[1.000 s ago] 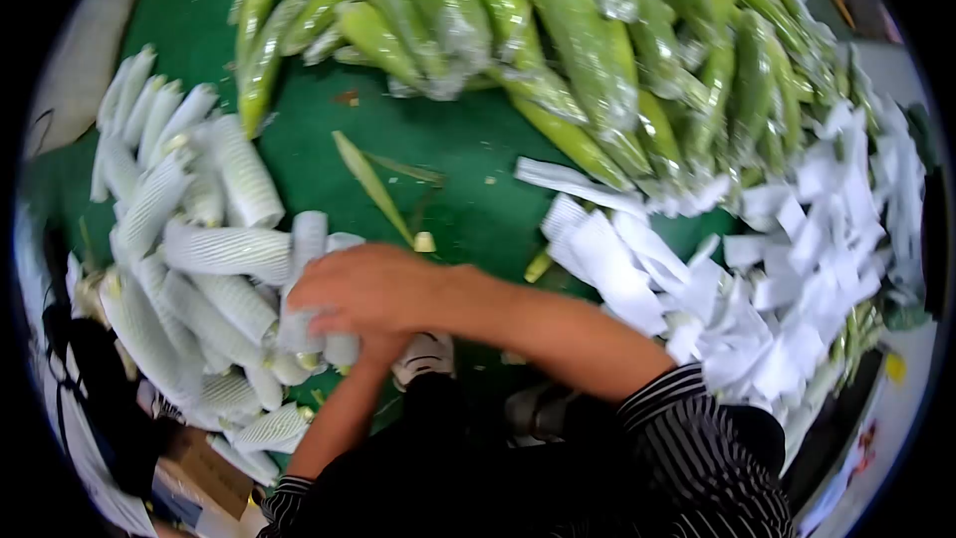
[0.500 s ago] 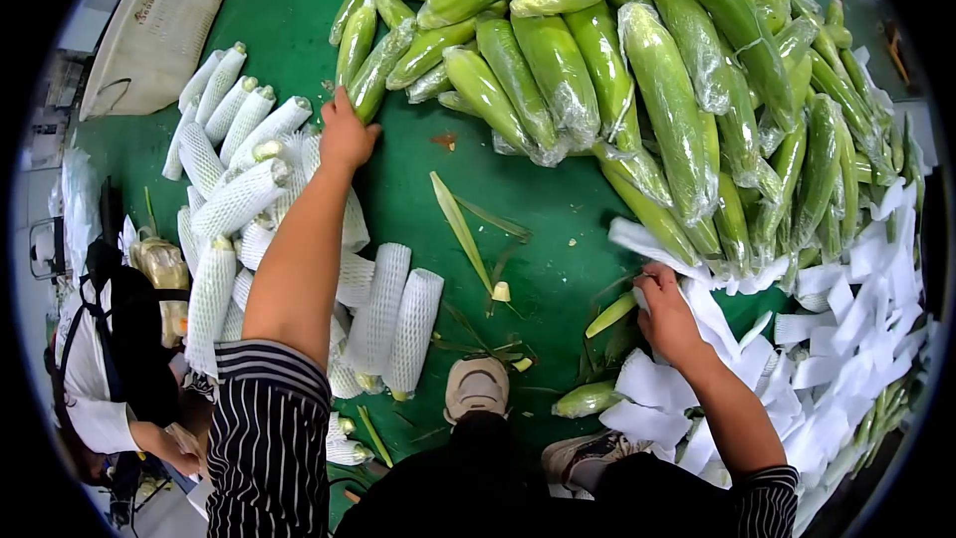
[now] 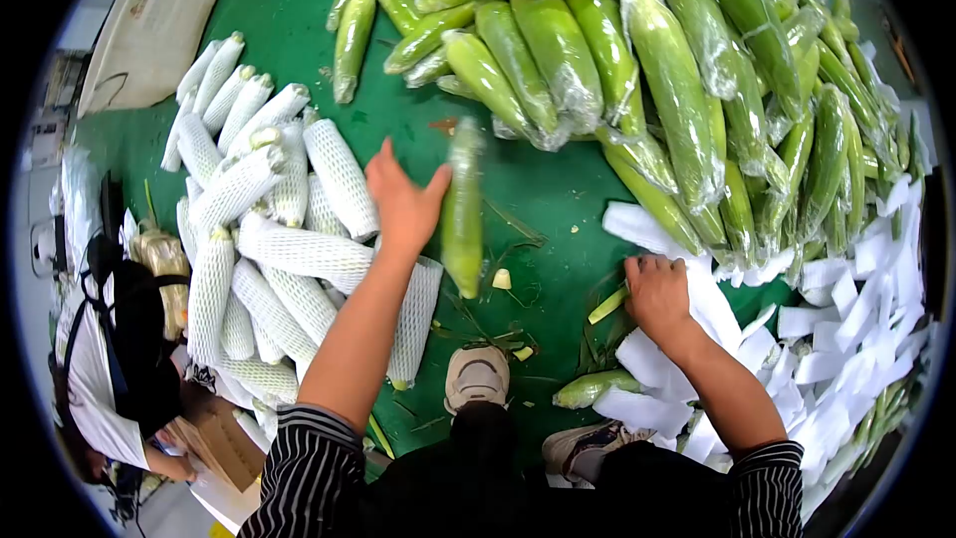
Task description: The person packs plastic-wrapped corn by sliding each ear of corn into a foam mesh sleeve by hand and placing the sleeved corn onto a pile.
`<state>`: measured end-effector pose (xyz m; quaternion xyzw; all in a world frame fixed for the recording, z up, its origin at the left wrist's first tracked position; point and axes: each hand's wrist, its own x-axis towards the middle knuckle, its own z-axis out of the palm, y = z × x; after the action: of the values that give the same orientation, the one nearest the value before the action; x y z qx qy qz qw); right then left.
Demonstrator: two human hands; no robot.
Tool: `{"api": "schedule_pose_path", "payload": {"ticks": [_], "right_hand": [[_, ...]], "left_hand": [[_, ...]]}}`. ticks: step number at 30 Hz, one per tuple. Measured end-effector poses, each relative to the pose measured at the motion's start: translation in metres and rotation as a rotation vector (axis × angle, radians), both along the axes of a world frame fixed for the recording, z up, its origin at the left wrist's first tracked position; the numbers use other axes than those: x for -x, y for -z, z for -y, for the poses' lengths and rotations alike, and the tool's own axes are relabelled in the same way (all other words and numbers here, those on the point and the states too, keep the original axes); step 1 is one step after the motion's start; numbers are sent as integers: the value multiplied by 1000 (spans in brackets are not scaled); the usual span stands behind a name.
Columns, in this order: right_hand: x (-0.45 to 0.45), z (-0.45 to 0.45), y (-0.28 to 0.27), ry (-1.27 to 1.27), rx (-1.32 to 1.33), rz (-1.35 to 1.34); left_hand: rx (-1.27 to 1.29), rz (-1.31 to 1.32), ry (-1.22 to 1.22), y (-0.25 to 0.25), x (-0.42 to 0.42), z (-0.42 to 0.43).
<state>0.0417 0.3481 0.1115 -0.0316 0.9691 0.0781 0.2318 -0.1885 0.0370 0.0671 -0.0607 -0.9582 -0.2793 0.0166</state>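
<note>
My left hand is open with fingers spread. Just right of its thumb, a film-wrapped ear of corn, slightly blurred, lies apart from the fingers. Lower right, my right hand has curled fingers, beside a flat white foam sleeve and a strip of green husk. Whatever those fingers hold is hidden. Ears in white foam netting are heaped left of and under my left forearm. Across the back lies a big pile of film-wrapped corn.
Many flat foam sleeves spread over the right side. One bare ear lies near my shoes. Husk scraps and a cut stub dot the green surface. A pale crate stands far left; another person is beyond the heap.
My left hand has come right and nearer from the pile's left edge, and its fingers have opened. An ear it touched there now lies at mid-surface. My right hand has shifted slightly.
</note>
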Motion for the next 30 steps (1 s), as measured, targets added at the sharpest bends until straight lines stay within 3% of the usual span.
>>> {"api": "schedule_pose_path", "payload": {"ticks": [1, 4, 7, 8, 10, 13, 15, 16, 20, 22, 24, 25, 27, 28, 30], "right_hand": [[7, 0, 3, -1, -15, 1], [18, 2, -12, -37, 122, -43], [30, 15, -57, 16, 460, -269], [36, 18, -71, 7, 603, -277], [40, 25, -68, 34, 828, -376], [38, 35, -44, 668, 1138, -52], [32, 44, -9, 920, 1434, -188], [29, 49, 8, 1043, 1584, -249], [44, 58, 56, 1199, 1741, -188], [47, 65, 53, 1068, 1715, -139], [46, 63, 31, 1026, 1737, -70], [45, 62, 18, 1058, 1898, -109], [46, 56, 16, 1193, 1887, -419], [53, 53, -1, 1384, 2092, -403], [63, 58, -29, 1335, 2334, -446]], "left_hand": [[-56, -26, 29, 2, 22, -8], [33, 344, 228, -19, 47, -53], [85, 349, 243, -17, 50, -85], [245, 179, 320, -32, 36, -96], [17, 373, 247, -32, 23, -113], [-249, 515, 109, -10, 8, -129], [-328, 569, 1, -8, -15, -140], [-228, 538, 146, -15, -31, -146], [-44, 569, 401, -17, -41, -170], [-42, 570, 496, 2, -23, -181], [-288, 582, 517, -22, -22, -166], [-411, 600, 537, -40, -27, -154], [-649, 495, 537, -83, -49, -130], [-752, 538, 522, -93, -66, -113], [-823, 506, 513, -114, -86, -99]]}}
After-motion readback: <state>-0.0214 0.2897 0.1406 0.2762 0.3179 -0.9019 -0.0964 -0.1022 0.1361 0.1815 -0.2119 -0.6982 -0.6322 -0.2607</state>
